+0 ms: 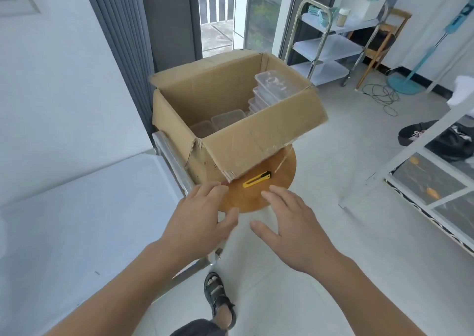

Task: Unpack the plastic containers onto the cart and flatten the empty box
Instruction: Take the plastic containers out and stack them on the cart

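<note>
An open cardboard box (259, 140) stands on a round wooden stool (256, 197), its flaps spread outward. Inside it, clear plastic containers (275, 85) are stacked high at the right end, and lower ones (227, 118) lie at the bottom. A yellow utility knife (257, 179) lies on the stool just in front of the box. My left hand (202, 215) hovers over the stool's near left edge, fingers relaxed, holding nothing. My right hand (289, 222) hangs over the stool's near right edge, fingers spread and empty.
A steel cart top (77, 220) fills the left foreground beside the stool. A three-shelf metal trolley (331, 45) stands at the back right with small items on top. A white frame (410, 151), cables and a fan base lie to the right.
</note>
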`<state>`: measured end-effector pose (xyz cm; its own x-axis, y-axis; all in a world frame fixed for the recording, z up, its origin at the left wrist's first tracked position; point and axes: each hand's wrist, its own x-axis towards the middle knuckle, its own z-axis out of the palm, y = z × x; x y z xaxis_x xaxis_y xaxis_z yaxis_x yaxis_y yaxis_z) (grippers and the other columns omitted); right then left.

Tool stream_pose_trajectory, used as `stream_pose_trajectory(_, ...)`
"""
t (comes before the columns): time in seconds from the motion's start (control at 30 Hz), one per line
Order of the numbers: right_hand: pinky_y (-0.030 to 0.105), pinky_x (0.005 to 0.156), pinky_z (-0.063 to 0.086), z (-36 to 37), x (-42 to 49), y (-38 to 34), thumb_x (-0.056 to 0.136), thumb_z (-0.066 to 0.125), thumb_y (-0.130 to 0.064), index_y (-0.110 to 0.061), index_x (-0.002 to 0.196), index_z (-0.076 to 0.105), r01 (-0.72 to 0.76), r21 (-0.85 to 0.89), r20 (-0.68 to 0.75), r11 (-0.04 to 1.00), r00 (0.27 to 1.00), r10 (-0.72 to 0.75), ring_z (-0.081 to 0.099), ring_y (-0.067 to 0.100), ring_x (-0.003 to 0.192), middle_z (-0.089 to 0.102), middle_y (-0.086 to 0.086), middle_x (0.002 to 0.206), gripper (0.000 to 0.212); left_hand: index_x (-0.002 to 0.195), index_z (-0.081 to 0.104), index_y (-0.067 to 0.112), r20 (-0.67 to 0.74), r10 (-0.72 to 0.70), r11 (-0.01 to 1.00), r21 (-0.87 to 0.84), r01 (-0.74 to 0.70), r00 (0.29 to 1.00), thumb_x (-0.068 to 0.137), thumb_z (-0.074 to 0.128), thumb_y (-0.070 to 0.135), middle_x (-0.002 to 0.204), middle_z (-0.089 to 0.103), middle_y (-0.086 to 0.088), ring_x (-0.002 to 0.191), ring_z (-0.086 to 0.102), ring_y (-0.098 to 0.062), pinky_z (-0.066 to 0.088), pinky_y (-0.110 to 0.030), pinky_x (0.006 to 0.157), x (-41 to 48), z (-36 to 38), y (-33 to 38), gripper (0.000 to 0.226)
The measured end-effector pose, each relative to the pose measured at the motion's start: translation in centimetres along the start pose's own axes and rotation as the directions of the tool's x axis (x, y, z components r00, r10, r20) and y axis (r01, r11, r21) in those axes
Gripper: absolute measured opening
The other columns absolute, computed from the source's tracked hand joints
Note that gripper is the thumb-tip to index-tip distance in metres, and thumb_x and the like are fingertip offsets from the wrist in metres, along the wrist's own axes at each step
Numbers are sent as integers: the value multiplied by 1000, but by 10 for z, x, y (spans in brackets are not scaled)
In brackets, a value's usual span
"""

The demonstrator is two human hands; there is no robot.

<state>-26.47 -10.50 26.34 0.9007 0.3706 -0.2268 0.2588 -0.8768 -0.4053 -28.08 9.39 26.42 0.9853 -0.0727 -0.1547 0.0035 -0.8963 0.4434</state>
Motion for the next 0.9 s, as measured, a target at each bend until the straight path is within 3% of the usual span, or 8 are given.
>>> stream_pose_trajectory(0.3,33,121,13,-47,113,-1,98,44,-57,-26,155,26,28,-21,-20,999,999,-28,9,11,150,15,-10,163,67,147,41,24,-48,-8,999,-34,7,999,99,43,52,154,38,7,142,31,-16,32,-33,114,111,-37,-19,55)
stream_pose_trajectory(0.57,32,121,14,-74,179,11,98,45,-56,-26,155,28,73,-46,13,996,997,-73,10,9,149,16,-10,164,67,148,40,27,-65,-44,995,-89,39,997,99,44,50,153,38,10,142,30,-12,28,-31,115,170,-47,-22,54)
stream_pose_trajectory(0.9,32,121,16,-109,260,78,98,46,-55,-26,154,29,223,-67,93,973,972,-216,13,10,149,18,-9,162,64,150,37,25,-79,-213,973,-104,204,974,98,47,50,157,34,8,147,24,-14,26,-34,119,252,-24,6,59)
